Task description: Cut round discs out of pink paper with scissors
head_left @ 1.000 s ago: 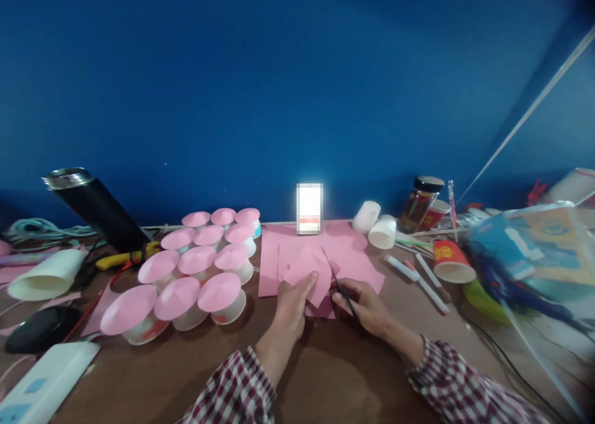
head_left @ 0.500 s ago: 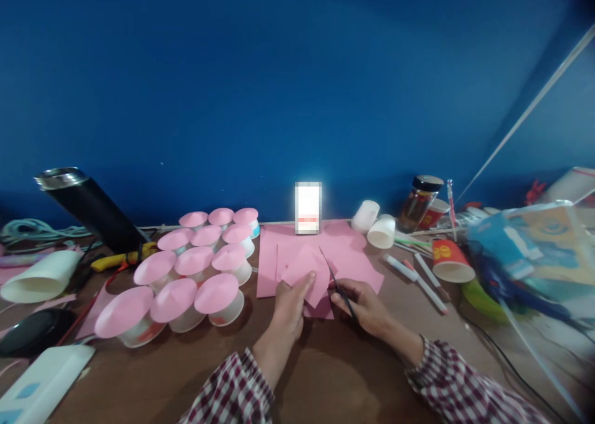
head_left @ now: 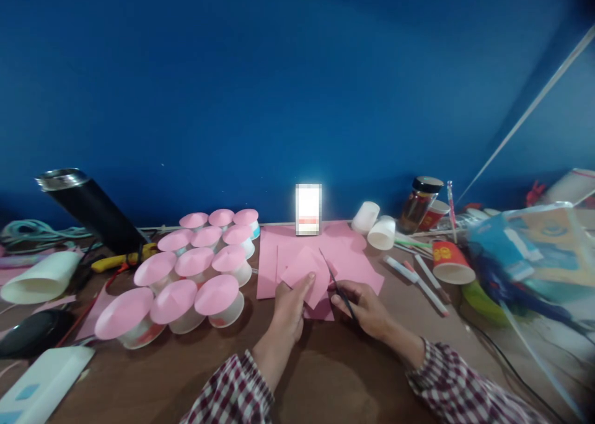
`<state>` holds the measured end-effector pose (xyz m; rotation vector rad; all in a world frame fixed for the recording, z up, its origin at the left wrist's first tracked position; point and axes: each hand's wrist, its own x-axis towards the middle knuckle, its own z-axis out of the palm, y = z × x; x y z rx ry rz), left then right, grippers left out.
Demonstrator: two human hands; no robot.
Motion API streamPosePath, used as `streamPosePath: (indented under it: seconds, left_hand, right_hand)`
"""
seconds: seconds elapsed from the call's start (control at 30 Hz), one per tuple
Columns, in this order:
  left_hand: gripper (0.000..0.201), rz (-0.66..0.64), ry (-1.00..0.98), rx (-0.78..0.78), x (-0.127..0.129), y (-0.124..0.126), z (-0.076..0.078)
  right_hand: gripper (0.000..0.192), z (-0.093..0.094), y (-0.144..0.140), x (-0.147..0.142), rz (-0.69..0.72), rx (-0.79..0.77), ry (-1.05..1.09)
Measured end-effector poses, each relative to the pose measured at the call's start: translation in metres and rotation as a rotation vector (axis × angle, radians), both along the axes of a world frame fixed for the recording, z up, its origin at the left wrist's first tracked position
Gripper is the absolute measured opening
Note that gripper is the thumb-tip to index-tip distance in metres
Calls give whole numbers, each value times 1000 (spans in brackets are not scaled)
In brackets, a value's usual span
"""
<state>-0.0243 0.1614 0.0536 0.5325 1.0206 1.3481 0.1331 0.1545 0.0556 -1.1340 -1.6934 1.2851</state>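
Note:
My left hand (head_left: 292, 306) pinches a small piece of pink paper (head_left: 303, 269), thumb on top and fingers beneath. My right hand (head_left: 365, 306) is closed around the handles of dark scissors (head_left: 331, 269), whose blades point up and away along the right edge of that piece. Whether the blades are spread is hard to make out. Larger pink paper sheets (head_left: 267, 269) lie flat on the table beneath and behind both hands. To the left stand several paper cups (head_left: 229, 314), each topped with a shallow pink paper cone (head_left: 216, 294).
A lit, blurred-out screen (head_left: 308, 210) stands against the blue wall. White cups (head_left: 382, 233), markers (head_left: 430, 292), a jar (head_left: 421, 206) and a red cup (head_left: 452, 263) sit to the right. A black flask (head_left: 95, 210) leans at left, near a white power strip (head_left: 46, 384).

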Motion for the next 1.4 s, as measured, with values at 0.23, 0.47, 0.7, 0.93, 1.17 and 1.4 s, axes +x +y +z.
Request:
streamPosePath:
  seconds: [0.23,0.47,0.7,0.93,1.17,1.4]
  left_hand:
    - [45,-5,-3,37,-1,1,-3]
    - [43,38,55,-31,-1,1,-6]
    - [41,39,95,-37,-1,1,-3]
    - [40,78,81,-45,-2,2,-11]
    - [33,56,28,0,-1,2,-6]
    - [33,56,18,-14,-2,2,-6]
  right_hand:
    - [31,-2,0,1,-6,-1,-5]
    - [32,-4,1,2,-1,8,-27]
    - [33,-4,0,1,-17,-9,-8]
    - [31,-5,0,2,-8,-23,-10]
    - [33,-5,0,1,-7,-23,-1]
    - [30,-2,0,1,-6,-27,-10]
